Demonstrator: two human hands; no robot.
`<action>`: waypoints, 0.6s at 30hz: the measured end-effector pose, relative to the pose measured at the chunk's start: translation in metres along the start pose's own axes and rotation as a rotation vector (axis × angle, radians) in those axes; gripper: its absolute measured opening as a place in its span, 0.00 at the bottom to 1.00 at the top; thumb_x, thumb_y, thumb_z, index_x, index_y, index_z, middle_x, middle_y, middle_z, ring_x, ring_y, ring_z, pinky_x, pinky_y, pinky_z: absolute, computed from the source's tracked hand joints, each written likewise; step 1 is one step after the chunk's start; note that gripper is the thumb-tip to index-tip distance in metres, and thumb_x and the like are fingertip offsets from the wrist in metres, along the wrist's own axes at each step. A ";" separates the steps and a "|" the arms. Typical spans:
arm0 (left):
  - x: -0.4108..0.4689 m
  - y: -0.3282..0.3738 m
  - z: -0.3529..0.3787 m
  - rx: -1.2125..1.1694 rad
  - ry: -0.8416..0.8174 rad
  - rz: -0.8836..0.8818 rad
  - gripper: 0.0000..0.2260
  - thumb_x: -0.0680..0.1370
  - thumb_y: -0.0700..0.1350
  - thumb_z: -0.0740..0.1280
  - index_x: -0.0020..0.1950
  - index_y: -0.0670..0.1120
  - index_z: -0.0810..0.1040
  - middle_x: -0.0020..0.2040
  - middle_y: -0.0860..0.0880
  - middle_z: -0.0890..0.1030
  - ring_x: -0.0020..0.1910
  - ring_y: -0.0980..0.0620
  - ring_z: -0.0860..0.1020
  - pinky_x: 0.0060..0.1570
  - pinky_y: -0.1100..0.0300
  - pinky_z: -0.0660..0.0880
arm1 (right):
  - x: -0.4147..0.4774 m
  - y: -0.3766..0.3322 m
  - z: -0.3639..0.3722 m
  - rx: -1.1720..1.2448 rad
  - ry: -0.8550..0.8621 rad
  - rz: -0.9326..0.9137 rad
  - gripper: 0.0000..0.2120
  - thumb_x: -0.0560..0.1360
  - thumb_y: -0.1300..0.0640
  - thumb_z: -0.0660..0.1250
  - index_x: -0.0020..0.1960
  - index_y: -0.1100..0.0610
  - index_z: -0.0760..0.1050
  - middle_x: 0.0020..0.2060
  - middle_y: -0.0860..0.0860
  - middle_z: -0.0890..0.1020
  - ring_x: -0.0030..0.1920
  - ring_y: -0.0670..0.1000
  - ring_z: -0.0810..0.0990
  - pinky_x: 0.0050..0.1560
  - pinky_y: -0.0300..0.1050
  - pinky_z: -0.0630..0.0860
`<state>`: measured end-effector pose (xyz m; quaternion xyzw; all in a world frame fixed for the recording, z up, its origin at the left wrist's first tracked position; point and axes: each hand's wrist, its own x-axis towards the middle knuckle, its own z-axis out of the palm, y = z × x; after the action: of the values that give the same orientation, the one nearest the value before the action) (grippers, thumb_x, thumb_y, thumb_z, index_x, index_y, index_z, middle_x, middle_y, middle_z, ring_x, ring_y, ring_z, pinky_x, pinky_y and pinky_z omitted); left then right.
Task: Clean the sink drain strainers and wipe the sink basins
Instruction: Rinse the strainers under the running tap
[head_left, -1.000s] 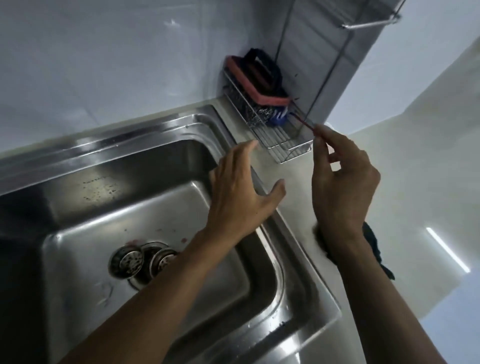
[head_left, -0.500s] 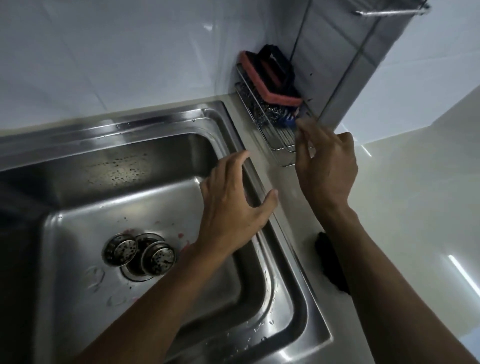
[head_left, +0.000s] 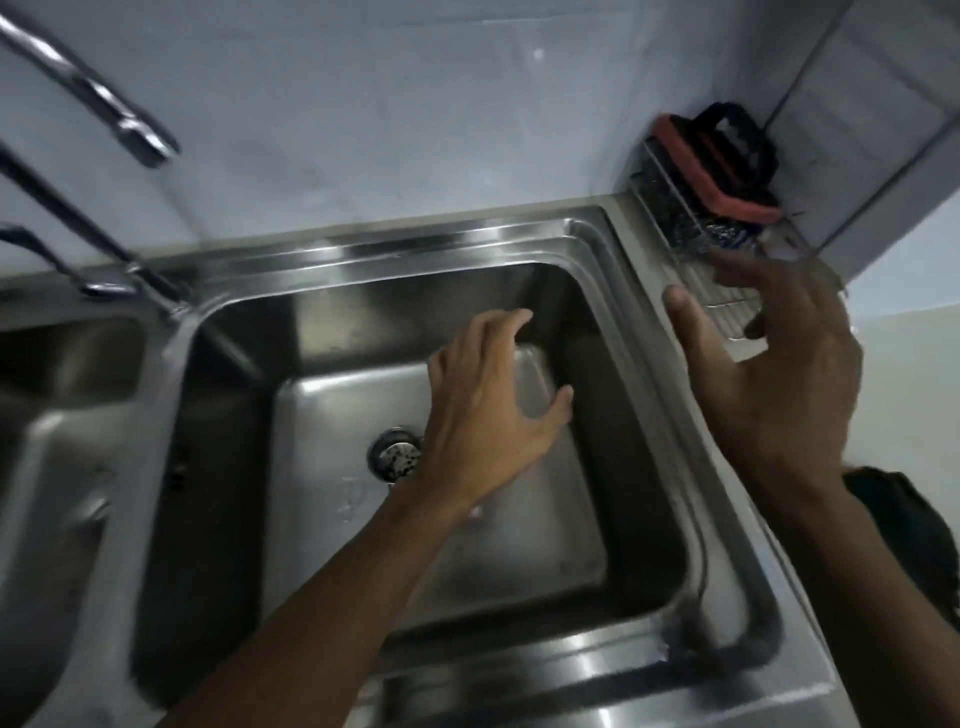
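Observation:
A stainless double sink fills the view; the right basin (head_left: 519, 561) lies below me and the left basin (head_left: 62, 415) shows at the left edge. A round metal drain strainer (head_left: 396, 457) sits in the right basin's floor, partly hidden by my left wrist. My left hand (head_left: 488, 410) hovers over that basin, fingers spread, holding nothing. My right hand (head_left: 774, 374) is over the sink's right rim beside the wire rack (head_left: 727, 306), fingers apart and blurred; nothing shows in it.
The wire rack in the back right corner holds a red and black scrub brush (head_left: 717, 161) and dark scourers. A dark cloth (head_left: 904, 525) lies on the counter behind my right forearm. A tap (head_left: 104, 114) reaches in from the upper left.
The view swung left, bringing the tap and left basin in. My right hand let go of the thin red item at the rack and drew back. The left hand stays over the basin.

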<state>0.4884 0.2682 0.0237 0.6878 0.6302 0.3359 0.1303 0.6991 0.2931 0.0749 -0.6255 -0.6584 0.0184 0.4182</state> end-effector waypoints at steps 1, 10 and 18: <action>-0.003 -0.015 -0.020 0.030 0.011 -0.011 0.33 0.73 0.61 0.68 0.75 0.48 0.70 0.69 0.48 0.73 0.69 0.50 0.71 0.67 0.52 0.66 | -0.008 -0.023 0.008 0.086 -0.036 0.004 0.19 0.80 0.36 0.65 0.63 0.48 0.78 0.54 0.47 0.82 0.49 0.51 0.80 0.47 0.47 0.75; -0.057 -0.170 -0.224 0.391 0.198 -0.176 0.37 0.76 0.61 0.68 0.80 0.46 0.65 0.79 0.45 0.66 0.78 0.45 0.65 0.75 0.40 0.65 | -0.079 -0.275 0.150 1.013 -0.593 0.452 0.06 0.83 0.53 0.67 0.58 0.47 0.80 0.55 0.45 0.85 0.59 0.47 0.84 0.59 0.50 0.82; -0.012 -0.253 -0.274 0.731 -0.102 -0.092 0.40 0.84 0.64 0.54 0.86 0.44 0.40 0.85 0.44 0.38 0.85 0.47 0.39 0.82 0.44 0.44 | -0.084 -0.364 0.248 1.520 -0.641 0.996 0.10 0.85 0.60 0.61 0.62 0.50 0.76 0.49 0.43 0.84 0.52 0.41 0.81 0.67 0.47 0.75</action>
<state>0.1195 0.2331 0.0707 0.6758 0.7314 0.0479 -0.0777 0.2515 0.2674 0.0688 -0.3606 -0.2126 0.7853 0.4561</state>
